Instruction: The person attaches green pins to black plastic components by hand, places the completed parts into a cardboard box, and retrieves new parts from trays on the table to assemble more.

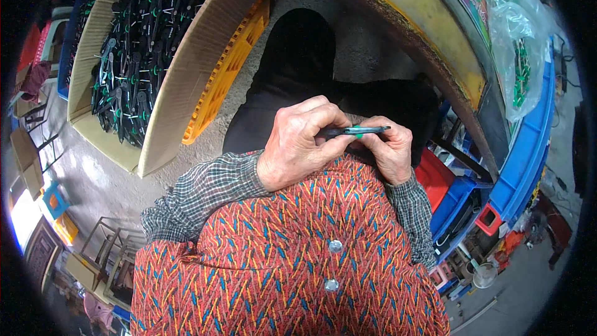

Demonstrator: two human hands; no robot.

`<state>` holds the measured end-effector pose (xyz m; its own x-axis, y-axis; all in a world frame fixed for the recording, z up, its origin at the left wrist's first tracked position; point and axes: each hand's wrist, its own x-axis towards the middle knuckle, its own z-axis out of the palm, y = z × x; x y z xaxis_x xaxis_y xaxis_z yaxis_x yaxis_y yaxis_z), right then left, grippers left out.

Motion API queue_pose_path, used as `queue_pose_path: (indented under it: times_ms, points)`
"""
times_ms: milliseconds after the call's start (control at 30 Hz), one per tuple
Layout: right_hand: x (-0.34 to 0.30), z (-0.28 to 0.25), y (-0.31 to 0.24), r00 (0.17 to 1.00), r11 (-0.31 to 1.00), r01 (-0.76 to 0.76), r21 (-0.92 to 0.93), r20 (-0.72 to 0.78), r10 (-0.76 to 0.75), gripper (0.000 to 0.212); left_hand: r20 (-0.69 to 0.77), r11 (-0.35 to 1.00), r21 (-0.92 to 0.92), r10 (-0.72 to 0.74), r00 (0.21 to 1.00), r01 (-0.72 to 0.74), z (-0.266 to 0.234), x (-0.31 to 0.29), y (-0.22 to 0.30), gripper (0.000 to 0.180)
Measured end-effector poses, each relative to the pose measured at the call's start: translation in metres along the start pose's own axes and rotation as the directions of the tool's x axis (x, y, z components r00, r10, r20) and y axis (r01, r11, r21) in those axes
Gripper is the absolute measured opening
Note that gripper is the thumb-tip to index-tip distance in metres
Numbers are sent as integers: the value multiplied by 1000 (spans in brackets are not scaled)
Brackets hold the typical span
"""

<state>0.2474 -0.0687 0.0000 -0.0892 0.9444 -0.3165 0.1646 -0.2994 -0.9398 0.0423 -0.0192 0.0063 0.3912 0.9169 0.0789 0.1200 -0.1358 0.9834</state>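
Over my lap I hold a slim black tool with a green part and a pale, shiny strip (368,129) between both hands. My left hand (301,134) is closed, thumb and fingers pinching its dark end. My right hand (390,146) is closed too, with thumb and fingertips at the green part and the other end. The fingers cover much of the tool, so its exact kind cannot be made out. To my left, a cardboard box (180,93) holds a heap of black pieces (140,68) with green bits and thin metal pins.
A yellow plastic pallet (227,65) lies beside the box. Ahead and right stands a worn yellow-edged bench (429,15), with a clear plastic bag (513,43) of green pieces and a blue tray (528,155). A red bin (433,177) is near my right arm.
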Motion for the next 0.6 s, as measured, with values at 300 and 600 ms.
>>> queue_pose_path:
  times_ms: [300, 600]
  points:
    - [-2, 2, -3, 1000, 1000, 4, 29, 3, -4, 7, -8, 1000, 1, 12, 1000, -12, -1, -1, 1, 15]
    - [-5, 1, -14, 999, 998, 49, -39, 5, -49, 8, 32, 999, -20, -31, 999, 31, -5, -1, 3, 16]
